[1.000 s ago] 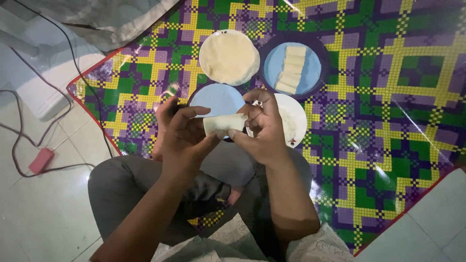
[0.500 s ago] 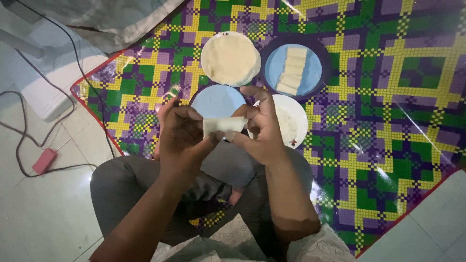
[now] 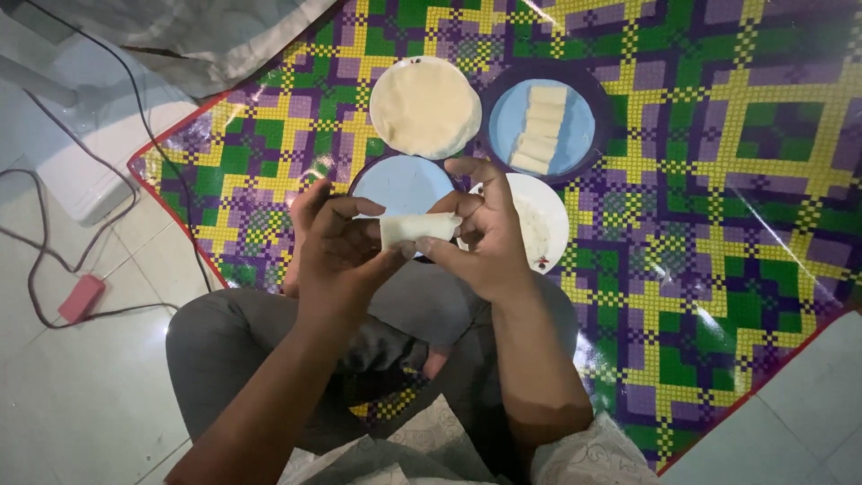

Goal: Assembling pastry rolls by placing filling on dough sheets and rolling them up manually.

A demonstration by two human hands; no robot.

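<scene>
Roll (image 3: 415, 228) of pale wrapper pinched between left hand (image 3: 337, 256) & right hand (image 3: 485, 242), fingers closed on both ends, above blue plate (image 3: 401, 184). Risk: thin skin tears or unrolls if squeezed unevenly.

no packages, labels, signs or screens in view, only unmarked plates, pale wrappers and a checked plastic mat on a tiled floor
</scene>
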